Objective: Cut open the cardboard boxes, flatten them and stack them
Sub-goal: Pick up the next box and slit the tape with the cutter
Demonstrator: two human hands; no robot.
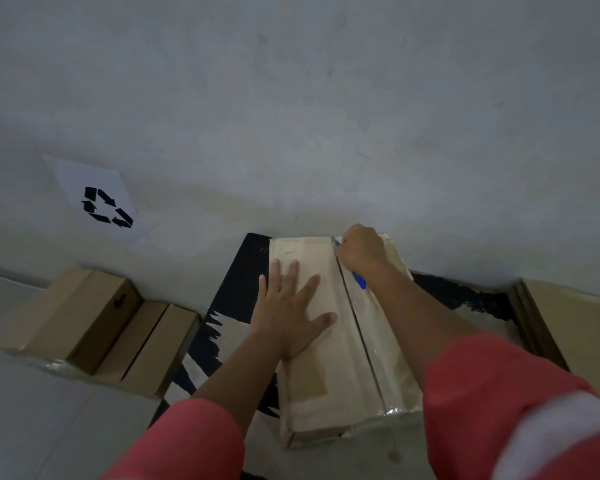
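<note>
A long taped cardboard box (329, 368) lies on the floor in front of me, its centre seam running away from me. My left hand (291, 306) presses flat on the box's left flap, fingers spread. My right hand (359, 249) is at the far end of the seam, closed on a blue-handled box cutter (359, 280) whose blade tip touches the seam near the far edge.
A black-and-white printed sheet (236, 292) lies under the box. Two closed cardboard boxes (94, 320) rest against the wall at the left. Flat cardboard (575, 327) sits at the right. A recycling sign (101, 199) is on the grey wall.
</note>
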